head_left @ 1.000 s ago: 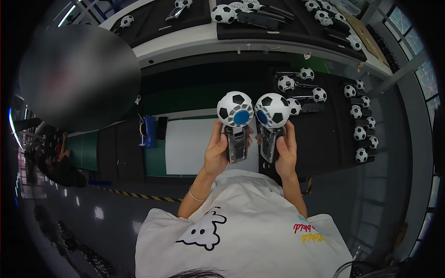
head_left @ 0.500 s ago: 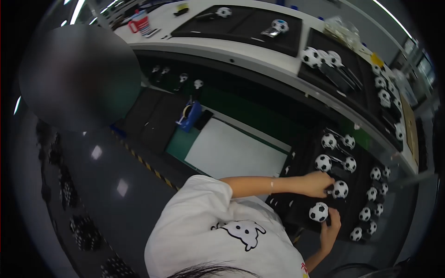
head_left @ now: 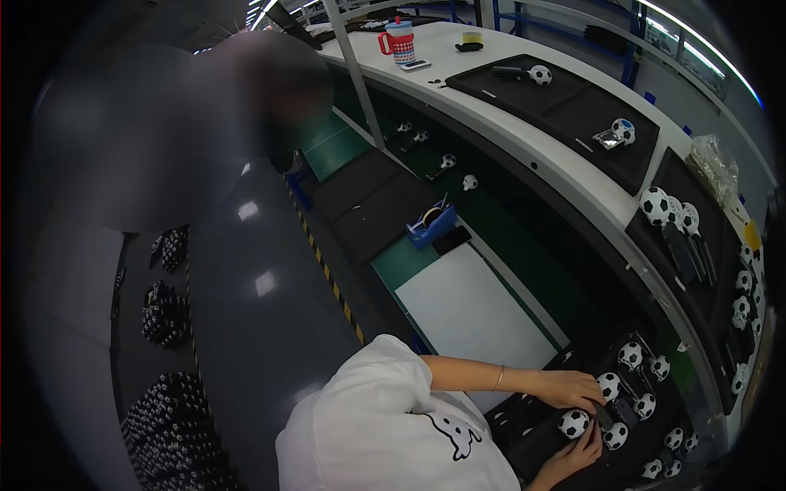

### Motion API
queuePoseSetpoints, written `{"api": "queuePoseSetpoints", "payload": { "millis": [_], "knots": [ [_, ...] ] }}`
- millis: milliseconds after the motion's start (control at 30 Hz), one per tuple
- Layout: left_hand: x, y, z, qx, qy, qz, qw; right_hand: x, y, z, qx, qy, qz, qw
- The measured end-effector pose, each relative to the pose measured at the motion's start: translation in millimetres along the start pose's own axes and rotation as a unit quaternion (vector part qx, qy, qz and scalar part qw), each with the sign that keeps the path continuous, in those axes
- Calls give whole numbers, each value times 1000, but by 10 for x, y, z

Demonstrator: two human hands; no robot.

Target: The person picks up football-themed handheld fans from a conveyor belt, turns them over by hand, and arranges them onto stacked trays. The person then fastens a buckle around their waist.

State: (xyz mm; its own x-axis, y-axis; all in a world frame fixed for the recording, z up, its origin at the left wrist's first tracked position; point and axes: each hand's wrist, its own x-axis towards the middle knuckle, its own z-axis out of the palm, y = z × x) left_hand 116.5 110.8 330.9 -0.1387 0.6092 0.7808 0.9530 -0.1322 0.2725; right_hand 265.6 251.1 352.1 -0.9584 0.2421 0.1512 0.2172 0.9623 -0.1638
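Note:
A football-patterned ball [head_left: 574, 424] on a dark body sits between my two hands above the black mat [head_left: 524, 446]. My left hand [head_left: 571, 389] is closed, its fingertips at the dark body [head_left: 604, 415] beside the ball. From below, my right hand [head_left: 580, 455] has its fingers closed around the same piece; exactly where they grip is partly hidden. Close by on the mat lie several similar pieces, among them one ball [head_left: 608, 386] by my left fingertips and another ball [head_left: 615, 436] by my right fingers.
A white sheet [head_left: 475, 307] lies on the green bench, with a blue tape dispenser [head_left: 431, 226] and dark phone [head_left: 451, 240] behind it. The raised white shelf [head_left: 508, 139] carries black mats, more ball-headed pieces and a red-and-blue cup [head_left: 399, 42]. A blurred person [head_left: 188, 123] is at left.
The view has swung left, so the bench appears lower and further right. My hands have come closer together, and my left hand has moved to the piece in my right hand.

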Motion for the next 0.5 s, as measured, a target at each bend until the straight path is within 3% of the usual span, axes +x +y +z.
{"api": "queuePoseSetpoints", "payload": {
  "millis": [67, 200, 267, 367, 467, 500],
  "knots": [
    [-224, 63, -107, -58, 42, -135, 988, -21, -67, 97, 107, 145, -54, 982],
    [-864, 74, -457, -116, 52, -333, 934, -8, -52, 223, 148, 180, -41, 972],
    [-1287, -9, -725, -43, 50, -360, 930, -3, -240, 179, 197, 226, -34, 954],
    [-1739, -26, -1296, -38, 95, -476, 874, 33, -683, 88, 205, 283, -31, 937],
    [-2116, -103, -1880, 2, 135, -533, 835, 160, -1204, 178, 231, 275, -40, 932],
    [-2241, -165, -2070, 21, 156, -562, 812, 228, -1428, 279, 305, 250, -12, 919]
  ]
}}
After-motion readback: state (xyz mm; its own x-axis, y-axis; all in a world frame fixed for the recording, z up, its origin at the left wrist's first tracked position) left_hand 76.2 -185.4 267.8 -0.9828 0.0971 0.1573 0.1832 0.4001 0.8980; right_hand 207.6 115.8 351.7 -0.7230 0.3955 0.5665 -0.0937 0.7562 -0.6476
